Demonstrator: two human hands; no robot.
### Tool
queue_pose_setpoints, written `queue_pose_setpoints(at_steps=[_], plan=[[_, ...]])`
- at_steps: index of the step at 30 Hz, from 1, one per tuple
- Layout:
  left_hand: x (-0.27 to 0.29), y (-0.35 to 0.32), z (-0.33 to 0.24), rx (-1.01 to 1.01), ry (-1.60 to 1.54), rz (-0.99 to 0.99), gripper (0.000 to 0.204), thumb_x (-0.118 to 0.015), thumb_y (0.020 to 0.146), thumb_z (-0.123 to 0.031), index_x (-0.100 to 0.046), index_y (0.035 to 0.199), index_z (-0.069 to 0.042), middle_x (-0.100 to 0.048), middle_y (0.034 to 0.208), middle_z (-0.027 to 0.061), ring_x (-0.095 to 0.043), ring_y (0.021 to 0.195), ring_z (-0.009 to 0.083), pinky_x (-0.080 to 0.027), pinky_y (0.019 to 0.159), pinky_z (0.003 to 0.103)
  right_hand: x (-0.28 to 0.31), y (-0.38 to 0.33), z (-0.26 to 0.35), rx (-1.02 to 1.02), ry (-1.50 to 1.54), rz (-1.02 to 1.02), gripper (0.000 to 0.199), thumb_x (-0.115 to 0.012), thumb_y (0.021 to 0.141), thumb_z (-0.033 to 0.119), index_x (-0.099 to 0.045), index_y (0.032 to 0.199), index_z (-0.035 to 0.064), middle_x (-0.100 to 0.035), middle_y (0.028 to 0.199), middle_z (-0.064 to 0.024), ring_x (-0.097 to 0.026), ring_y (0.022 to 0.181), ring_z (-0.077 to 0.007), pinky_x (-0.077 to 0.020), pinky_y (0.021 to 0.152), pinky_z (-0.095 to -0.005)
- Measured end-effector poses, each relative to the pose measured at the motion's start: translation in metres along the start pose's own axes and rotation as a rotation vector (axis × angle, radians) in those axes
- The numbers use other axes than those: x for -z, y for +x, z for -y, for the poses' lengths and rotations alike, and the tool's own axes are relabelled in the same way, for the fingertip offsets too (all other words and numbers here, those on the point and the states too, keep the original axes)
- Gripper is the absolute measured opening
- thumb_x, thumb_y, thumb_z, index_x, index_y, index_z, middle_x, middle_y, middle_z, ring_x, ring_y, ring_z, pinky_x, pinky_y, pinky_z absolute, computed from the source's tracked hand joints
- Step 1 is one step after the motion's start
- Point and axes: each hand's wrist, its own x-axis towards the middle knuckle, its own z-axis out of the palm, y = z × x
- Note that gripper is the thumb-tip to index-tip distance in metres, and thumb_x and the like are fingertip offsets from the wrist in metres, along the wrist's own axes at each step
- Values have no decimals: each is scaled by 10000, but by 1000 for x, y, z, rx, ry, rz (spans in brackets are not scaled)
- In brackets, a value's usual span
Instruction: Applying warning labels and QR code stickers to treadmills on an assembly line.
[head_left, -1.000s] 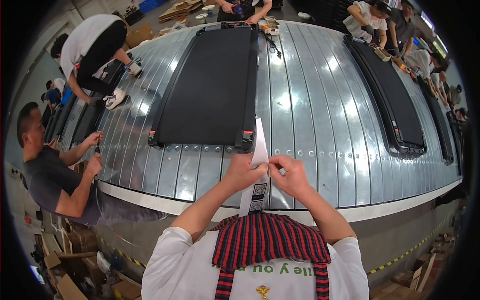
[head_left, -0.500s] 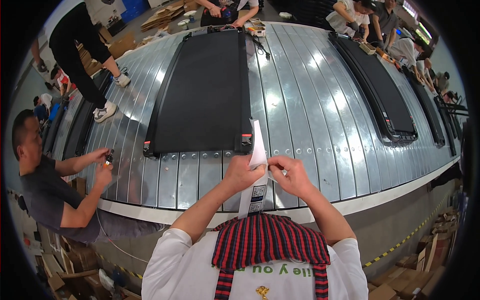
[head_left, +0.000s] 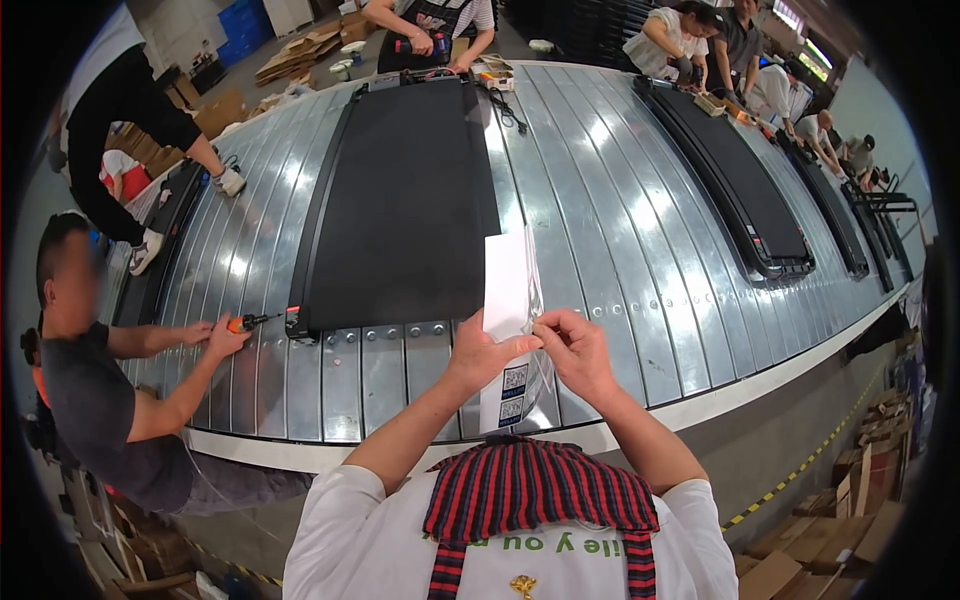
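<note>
A long white label strip [head_left: 507, 285] with square printed codes near its lower end stands in front of me, with glossy clear film [head_left: 541, 392] along its right side. My left hand [head_left: 482, 354] is closed on the strip at mid-length, thumb pointing right. At the strip's right edge, my right hand [head_left: 577, 352] pinches the clear film, its fingertips almost touching my left thumb. Just beyond lies a black treadmill deck [head_left: 400, 200], its lower right corner hidden behind the strip.
The decks lie on a metal slatted conveyor [head_left: 590, 220] with a pale front edge [head_left: 680, 411]. At left a co-worker [head_left: 85, 380] holds an orange power driver [head_left: 243, 323] by the deck's near corner. Another person [head_left: 120, 150] stands on the slats. More black decks [head_left: 735, 180] lie right.
The strip has turned so its white face shows wider, and the clear film has come into view. The co-worker's driver has moved down to the deck corner. My view has shifted slightly.
</note>
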Motion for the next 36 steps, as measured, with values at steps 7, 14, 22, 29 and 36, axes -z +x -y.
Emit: queue_pose_setpoints(at_steps=[7, 14, 22, 29, 36], plan=[[26, -4, 3, 117, 57, -8, 299, -684, 750, -202, -604, 951, 4, -631, 855, 44, -570, 760, 99, -465, 682, 252, -15, 4, 1, -136, 220, 122, 121, -532, 847, 102, -548, 858, -17, -580, 734, -39, -549, 670, -82, -459, 615, -216], [55, 4, 17, -6, 204, -204, 254, -617, 766, -136, -594, 955, 31, -637, 859, 81, -585, 760, 119, -467, 682, 266, -6, 12, -11, -313, 427, -156, 106, -514, 853, 121, -551, 840, 23, -590, 741, -56, -578, 663, -125, -487, 622, -256], [41, 17, 24, -14, 126, -69, 232, -620, 758, -86, -593, 969, 8, -628, 888, 41, -561, 799, 92, -456, 717, 242, -52, 6, 23, 661, -688, 35, 163, -604, 723, 52, -566, 880, 33, -572, 810, -127, -566, 706, -303, -482, 602, -340], [60, 9, 13, -9, 182, -3, 235, -620, 782, -113, -591, 987, -2, -645, 884, 74, -568, 792, 97, -457, 718, 263, -39, 12, 51, 651, -840, 180, 176, -615, 700, 73, -577, 872, 70, -557, 782, -50, -559, 697, -228, -466, 601, -319], [68, 1, 5, 53, 214, 53, 256, -590, 806, -130, -572, 1013, 19, -637, 901, 82, -573, 814, 110, -457, 737, 268, -43, 23, 64, 770, -947, 320, 207, -622, 627, 64, -584, 829, 89, -522, 713, -37, -545, 660, -223, -457, 571, -305]])
